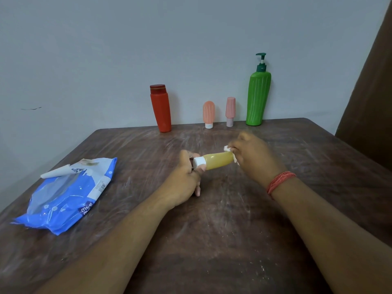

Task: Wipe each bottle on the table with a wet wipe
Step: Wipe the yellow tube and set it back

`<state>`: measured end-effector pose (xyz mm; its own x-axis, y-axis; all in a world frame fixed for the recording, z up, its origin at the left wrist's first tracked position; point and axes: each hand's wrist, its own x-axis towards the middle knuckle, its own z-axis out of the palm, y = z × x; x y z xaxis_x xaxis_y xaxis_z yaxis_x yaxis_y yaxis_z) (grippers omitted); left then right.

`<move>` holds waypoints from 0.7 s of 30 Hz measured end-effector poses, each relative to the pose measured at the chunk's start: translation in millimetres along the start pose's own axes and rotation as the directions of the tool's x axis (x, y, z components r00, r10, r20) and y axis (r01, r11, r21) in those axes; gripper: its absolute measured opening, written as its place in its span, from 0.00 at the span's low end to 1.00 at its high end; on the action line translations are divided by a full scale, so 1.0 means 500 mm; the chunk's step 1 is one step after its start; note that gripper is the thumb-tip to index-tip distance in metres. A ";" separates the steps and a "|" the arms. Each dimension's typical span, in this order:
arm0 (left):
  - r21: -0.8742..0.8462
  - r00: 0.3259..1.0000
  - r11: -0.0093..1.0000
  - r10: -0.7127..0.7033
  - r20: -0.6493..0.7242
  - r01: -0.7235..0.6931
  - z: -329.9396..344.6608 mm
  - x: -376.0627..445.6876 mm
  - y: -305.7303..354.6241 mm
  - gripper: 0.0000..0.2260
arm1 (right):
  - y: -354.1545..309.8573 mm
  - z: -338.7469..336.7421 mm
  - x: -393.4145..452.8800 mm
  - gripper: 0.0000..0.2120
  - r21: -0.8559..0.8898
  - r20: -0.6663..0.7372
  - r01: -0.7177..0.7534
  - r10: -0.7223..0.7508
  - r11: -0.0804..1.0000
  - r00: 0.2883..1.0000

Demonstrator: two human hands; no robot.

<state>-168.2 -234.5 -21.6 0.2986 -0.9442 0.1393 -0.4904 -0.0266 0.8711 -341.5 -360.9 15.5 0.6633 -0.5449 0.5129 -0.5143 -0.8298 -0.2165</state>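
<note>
A small yellow bottle (217,162) with a white cap lies sideways in the air above the middle of the brown table (212,230). My left hand (184,181) pinches its capped end. My right hand (254,155) is curled round the bottle's far end with a white wet wipe (228,148) bunched between fingers and bottle. Along the back edge stand a red bottle (160,108), an orange tube (209,114) on its cap, a pink tube (230,111) on its cap and a tall green pump bottle (257,96).
A blue wet-wipe pack (67,196) lies at the table's left, its flap peeled open. A pale wall runs behind the bottles. A brown curtain (369,92) hangs at the right edge. A red thread band circles my right wrist.
</note>
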 end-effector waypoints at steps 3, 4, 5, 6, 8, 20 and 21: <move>-0.028 1.000 1.000 -0.003 -0.016 0.003 0.002 0.000 -0.002 0.06 | -0.032 0.003 -0.004 0.10 0.075 -0.059 0.037 -0.033 0.997 0.998; -0.030 1.000 1.000 -0.002 -0.021 0.001 0.002 0.000 -0.003 0.06 | -0.050 0.005 -0.006 0.09 0.078 -0.061 0.093 -0.089 0.993 0.994; -0.037 1.000 0.999 0.000 -0.025 0.000 0.002 0.000 -0.004 0.06 | -0.067 0.008 -0.009 0.08 0.070 -0.046 0.155 -0.152 0.986 0.987; -0.053 1.000 0.999 -0.001 -0.027 0.000 0.002 0.000 -0.005 0.05 | -0.080 0.011 -0.011 0.08 0.057 -0.024 0.201 -0.200 0.978 0.979; -0.111 1.000 0.994 -0.010 -0.029 0.007 0.000 0.001 -0.009 0.05 | -0.081 0.013 -0.009 0.08 0.029 -0.012 0.234 -0.234 0.972 0.972; -0.511 0.998 0.859 -0.051 -0.038 0.025 -0.007 0.000 -0.003 0.13 | -0.099 0.022 -0.020 0.08 0.097 -0.068 0.275 -0.269 0.957 0.961; -0.536 0.998 0.844 -0.053 -0.036 0.025 -0.010 -0.003 0.000 0.13 | -0.105 0.024 -0.020 0.08 0.095 -0.054 0.289 -0.284 0.953 0.957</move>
<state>-164.5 -231.5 -19.7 0.3538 -0.9288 0.1099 0.0320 0.1295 0.9911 -314.6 -313.4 11.7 0.7516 -0.2790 0.5977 -0.2469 -0.9593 -0.1374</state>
